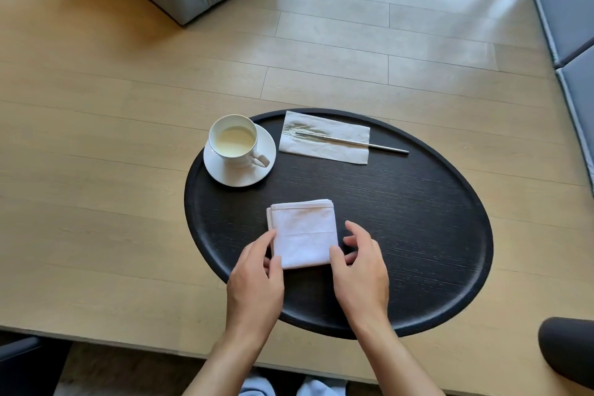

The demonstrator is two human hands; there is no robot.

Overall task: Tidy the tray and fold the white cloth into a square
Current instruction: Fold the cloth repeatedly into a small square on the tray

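Cloth (pixel 302 233) squared up on the tray (pixel 418 219), both hands closing in at its near corners.

The job now, I'd say, is the final neatening: press the near edge flat, nudge the slightly stepped layers on the far and left edges flush, and keep it clear of the cup (pixel 233 140) and its saucer (pixel 239 175) beyond. Left hand (pixel 257 280) has its thumb and forefinger curled against the near-left corner, touching but whether actually pinching I cannot tell. Right hand (pixel 358 270) sits at the near-right corner with fingers (pixel 356 228) spread loose, gripping nothing, just beside the right edge. The cloth lies between the two hands on the near-left part of the tray, well apart from the napkin (pixel 324 138) and metal straw (pixel 382 147).
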